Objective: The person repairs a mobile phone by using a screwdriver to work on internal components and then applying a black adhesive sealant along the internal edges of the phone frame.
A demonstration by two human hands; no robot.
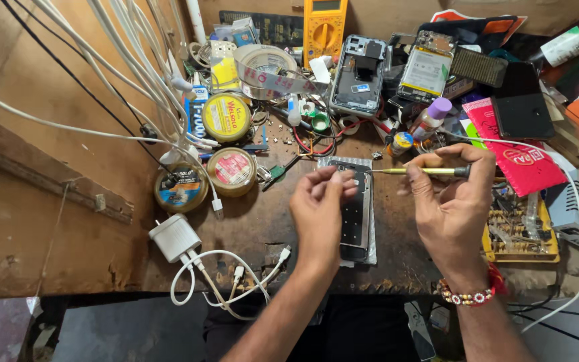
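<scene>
A dark, opened phone body [356,214] lies lengthwise near-to-far on the worn wooden bench [68,221]. The left hand [319,204], fingers pinched, rests on it; the right hand [450,201] grips a slim yellow-handled screwdriver [423,171] pointing left at its far end.

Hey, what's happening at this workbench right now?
A person is working on an opened phone lying flat on a cluttered wooden bench. The right hand holds a slim yellow-handled screwdriver level, its tip pointing left over the phone's top end. The left hand rests over the phone, fingers curled near the tip. Two more opened phones, a yellow multimeter, round tins and white charger cables lie around.
</scene>
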